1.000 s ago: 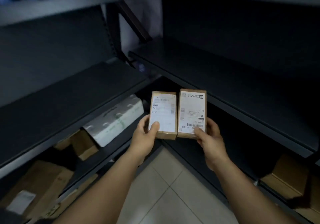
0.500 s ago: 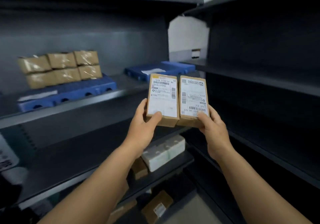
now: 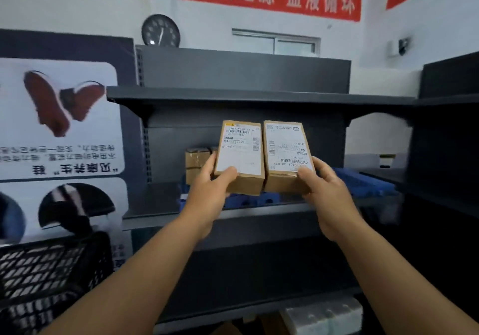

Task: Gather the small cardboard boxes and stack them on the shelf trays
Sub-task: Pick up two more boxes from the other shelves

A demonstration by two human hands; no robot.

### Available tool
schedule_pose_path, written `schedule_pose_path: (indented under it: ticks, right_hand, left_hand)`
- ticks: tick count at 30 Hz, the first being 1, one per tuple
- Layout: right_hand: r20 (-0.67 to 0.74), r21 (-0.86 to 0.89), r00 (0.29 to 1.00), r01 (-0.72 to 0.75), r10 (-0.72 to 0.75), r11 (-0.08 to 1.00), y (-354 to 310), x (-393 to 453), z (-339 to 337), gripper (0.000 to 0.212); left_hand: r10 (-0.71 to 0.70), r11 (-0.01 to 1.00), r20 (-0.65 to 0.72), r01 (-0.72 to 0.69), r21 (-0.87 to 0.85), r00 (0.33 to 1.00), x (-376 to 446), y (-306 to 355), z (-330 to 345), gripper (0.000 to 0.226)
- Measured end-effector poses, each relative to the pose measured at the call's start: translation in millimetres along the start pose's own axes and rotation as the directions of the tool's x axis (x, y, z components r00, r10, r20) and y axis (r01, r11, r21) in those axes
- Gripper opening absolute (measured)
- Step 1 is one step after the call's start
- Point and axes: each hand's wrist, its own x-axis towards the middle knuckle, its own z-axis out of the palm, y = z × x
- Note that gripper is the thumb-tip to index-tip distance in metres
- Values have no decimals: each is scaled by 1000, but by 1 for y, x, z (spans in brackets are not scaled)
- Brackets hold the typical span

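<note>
Two small cardboard boxes with white shipping labels are held side by side in front of the middle shelf. My left hand (image 3: 211,192) grips the left box (image 3: 239,158) from below, thumb on its label. My right hand (image 3: 324,192) grips the right box (image 3: 286,155) the same way. Behind and below them a blue tray (image 3: 363,183) lies on the shelf. Stacked taped cardboard boxes (image 3: 197,163) stand on the tray's left end, partly hidden by my left hand and the left box.
The dark metal shelf unit (image 3: 246,98) has a top shelf above the boxes and another rack (image 3: 448,127) to the right. A black mesh basket (image 3: 46,277) sits at lower left under a poster. A white package (image 3: 324,316) lies on a lower shelf.
Both hands lifted the two boxes from low near the floor up to the middle shelf, and my view swung up to face the shelf with the blue tray.
</note>
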Motion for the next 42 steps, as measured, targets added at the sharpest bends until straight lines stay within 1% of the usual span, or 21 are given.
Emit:
schedule_pose_path:
  ticks: [3,5,8,12,14,16,18,20,22,25,27,31,34,36,42]
  right_hand:
    - [65,-7,997,-28,28,1000,-6,36,30,27]
    - [107,-23,992,-70,72,997,-5,63,48,19]
    - [139,-66,984,-100,109,993,-1,106,70,16]
    - [175,-139,976,-109,133,984,10,168,96,28]
    - [189,-165,971,-117,148,979,13,196,108,42]
    - [201,-189,964,-136,174,973,14,220,121,55]
    - [220,-233,953,-157,209,960,17,240,134,60]
    - [230,-305,949,-142,217,942,20,257,144,54]
    - [237,-347,952,-105,195,932,24,271,153,53]
    - [246,-405,957,-43,154,913,30,288,161,52]
    - [238,-444,961,-20,139,896,33,295,164,54]
    - [251,-532,956,4,153,847,43,305,170,57]
    - [244,-570,958,14,153,822,51,312,175,58]
    - [244,-598,957,21,157,801,55,315,177,61]
    - [241,-605,960,35,141,795,64,321,180,62]
  left_hand:
    - [-58,998,-82,56,-26,995,28,11,-26,27]
    - [-106,993,-139,96,-75,985,50,15,-39,27]
    - [-152,987,-220,138,-77,963,86,15,-54,32]
    - [-186,982,-298,184,-34,936,141,11,-62,31]
    - [-213,975,-339,220,-18,916,168,8,-64,32]
    - [-236,969,-364,246,-20,901,189,6,-62,28]
    - [-242,966,-374,260,-2,895,208,2,-60,29]
    - [-226,966,-386,256,28,894,227,0,-58,32]
    - [-214,966,-393,255,52,894,242,-3,-60,35]
    - [-149,963,-382,221,151,912,260,-14,-65,41]
    - [-124,954,-399,220,205,909,272,-21,-68,47]
    - [-160,922,-423,288,260,892,287,-31,-73,57]
    - [-160,900,-404,301,316,901,296,-40,-80,60]
    - [-157,889,-390,302,344,907,300,-47,-84,59]
    - [-172,851,-369,326,412,914,305,-62,-90,65]
